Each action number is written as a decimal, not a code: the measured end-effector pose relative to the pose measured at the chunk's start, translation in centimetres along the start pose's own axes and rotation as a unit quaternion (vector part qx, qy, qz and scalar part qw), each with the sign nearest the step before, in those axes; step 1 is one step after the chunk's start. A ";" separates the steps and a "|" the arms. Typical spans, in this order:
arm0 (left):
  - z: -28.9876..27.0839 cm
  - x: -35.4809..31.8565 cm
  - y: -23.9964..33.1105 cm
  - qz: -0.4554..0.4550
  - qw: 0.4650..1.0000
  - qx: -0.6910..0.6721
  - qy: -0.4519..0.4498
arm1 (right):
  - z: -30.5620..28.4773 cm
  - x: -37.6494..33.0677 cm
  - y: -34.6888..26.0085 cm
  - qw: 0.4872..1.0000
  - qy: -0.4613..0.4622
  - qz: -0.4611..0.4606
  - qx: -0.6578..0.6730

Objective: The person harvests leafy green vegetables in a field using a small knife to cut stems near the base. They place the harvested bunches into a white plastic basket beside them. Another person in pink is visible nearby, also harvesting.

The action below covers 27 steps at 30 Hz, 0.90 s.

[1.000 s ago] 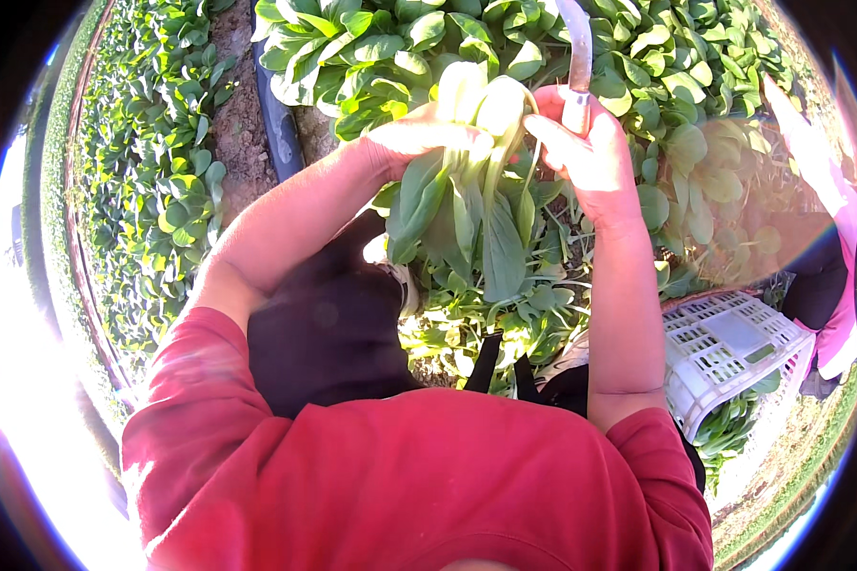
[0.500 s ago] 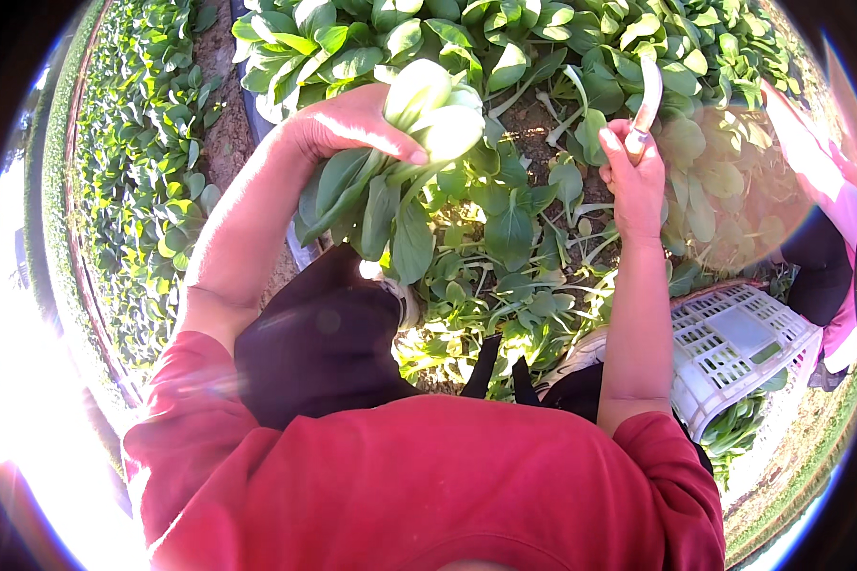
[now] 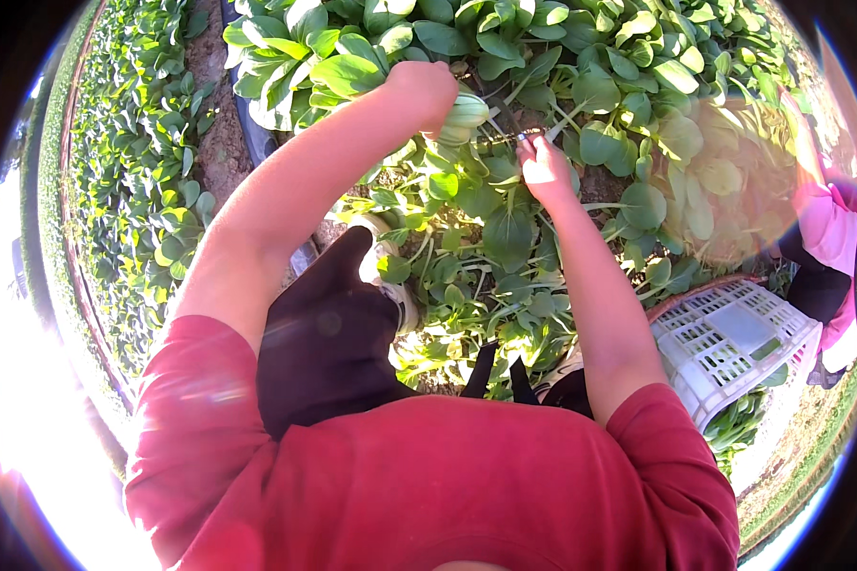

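My left hand (image 3: 425, 93) is closed on a bok choy (image 3: 464, 118) among the plants at the top middle. Its pale green, ribbed base sticks out to the right of the hand, while most of its leaves and my fingertips are hidden. My right hand (image 3: 547, 171) grips a curved knife (image 3: 508, 120). The blade, dark from this angle, points up and left toward the bok choy's base; I cannot tell whether they touch.
Standing bok choy (image 3: 581, 48) fills the far side. Loose leaves (image 3: 505, 238) cover the soil below my hands. At right, a white plastic crate (image 3: 733, 333) lies tilted by greens, near a person in pink (image 3: 828, 228). Another leafy bed (image 3: 133, 143) runs along the left.
My left hand has moved up and right, its wrist turned over. My right hand has swung left and down, bringing the knife from upright at the right to beside the bok choy's base.
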<state>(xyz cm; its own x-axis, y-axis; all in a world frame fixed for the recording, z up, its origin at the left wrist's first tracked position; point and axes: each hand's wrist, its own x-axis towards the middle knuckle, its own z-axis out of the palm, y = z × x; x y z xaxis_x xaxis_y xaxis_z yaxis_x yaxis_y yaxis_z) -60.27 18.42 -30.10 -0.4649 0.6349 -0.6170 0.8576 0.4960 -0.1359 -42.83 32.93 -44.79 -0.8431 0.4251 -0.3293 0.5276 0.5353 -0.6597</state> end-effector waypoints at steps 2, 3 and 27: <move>2.1 -0.7 -0.6 0.007 0.998 -0.029 0.051 | 0.5 1.1 -0.3 0.999 -0.004 -0.033 -0.024; 2.8 -1.2 -0.7 0.011 0.996 -0.044 0.077 | 0.6 1.3 -0.4 0.998 -0.005 -0.048 -0.036; 9.8 -5.5 -2.3 0.017 0.941 -0.266 0.211 | 4.0 2.8 2.0 0.995 -0.032 -0.097 -0.016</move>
<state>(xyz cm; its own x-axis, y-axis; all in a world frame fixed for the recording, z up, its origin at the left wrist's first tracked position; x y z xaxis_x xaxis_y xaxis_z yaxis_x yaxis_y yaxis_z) -57.53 8.01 -33.98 -0.5818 0.7780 -0.2370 0.6939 0.6268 0.3543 -44.57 32.29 -49.76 -0.9338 0.2652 -0.2403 0.3563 0.6267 -0.6930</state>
